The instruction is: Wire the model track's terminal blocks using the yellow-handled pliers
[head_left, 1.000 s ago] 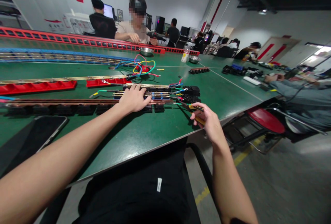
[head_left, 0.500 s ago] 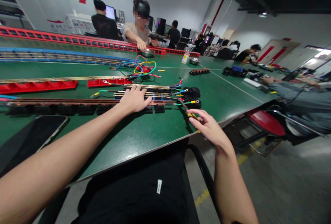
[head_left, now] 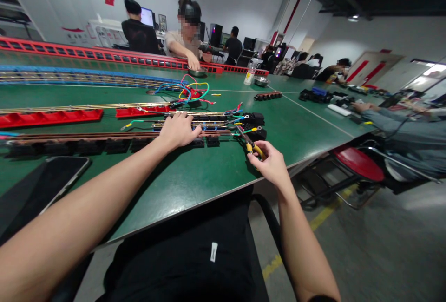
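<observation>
Just right of centre, our pliers (head_left: 248,147) show yellow handles standing apart, dark tips near a green wire (head_left: 245,133). Our right hand (head_left: 274,162) curls its fingers round them; our left hand (head_left: 178,131) lies palm down, fingers loosely spread, across brown rails (head_left: 87,136).

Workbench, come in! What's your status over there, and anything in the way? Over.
Left hand flat across metal bars. Right hand gripping yellow-handled pliers. Green wire close by the jaws, contact unclear.

Yellow-handled pliers (head_left: 249,147), slanted, brown rails (head_left: 104,136), flat
</observation>
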The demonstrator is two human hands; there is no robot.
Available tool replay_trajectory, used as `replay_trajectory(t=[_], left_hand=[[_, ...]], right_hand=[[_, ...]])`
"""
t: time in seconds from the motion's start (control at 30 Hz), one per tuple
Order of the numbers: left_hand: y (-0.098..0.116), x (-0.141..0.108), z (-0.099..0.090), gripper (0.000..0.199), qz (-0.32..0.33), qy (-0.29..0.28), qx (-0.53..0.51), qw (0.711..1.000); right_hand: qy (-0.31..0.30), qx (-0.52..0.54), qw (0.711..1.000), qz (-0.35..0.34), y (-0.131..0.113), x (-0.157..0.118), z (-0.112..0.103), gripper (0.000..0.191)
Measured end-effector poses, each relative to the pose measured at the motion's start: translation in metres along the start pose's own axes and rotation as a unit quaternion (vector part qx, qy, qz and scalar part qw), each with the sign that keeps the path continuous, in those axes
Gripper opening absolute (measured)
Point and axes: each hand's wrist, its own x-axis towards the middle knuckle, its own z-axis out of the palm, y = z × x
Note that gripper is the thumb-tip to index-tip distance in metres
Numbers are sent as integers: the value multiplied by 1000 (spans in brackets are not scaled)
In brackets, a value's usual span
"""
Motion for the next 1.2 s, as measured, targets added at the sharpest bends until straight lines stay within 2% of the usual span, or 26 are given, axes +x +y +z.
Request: replay_trajectory(t=[0.07,0.23,0.43,0.53,0.67,0.83,1.07,1.2], left_hand=[[-2,2,1,57,0,2,4,1000],[-3,1,2,55,26,5,15,1000],[8,-9,1,55,53,51,26,997],[19,-15,2,56,76,61,15,995],[29,-22,5,57,81,59,20,995],[30,-24,9,60,71,62,26,995],[30,-23,9,62,76,34,33,996],[29,-23,10,63,87,45,36,995]], right_hand=[[10,-30,999,-25,-2,4,6,47],[-28,-96,994,-49,-6,11,7,61],[-38,-92,994,-40,-2,20,-3,43],[-51,-82,995,-30,-3,19,-1,38],[-10,-128,991,-30,-8,14,12,43],[49,-201,978,-30,-9,10,26,45],[54,-174,983,-23,-9,10,25,45],[55,-171,983,-47,-7,10,21,48]])
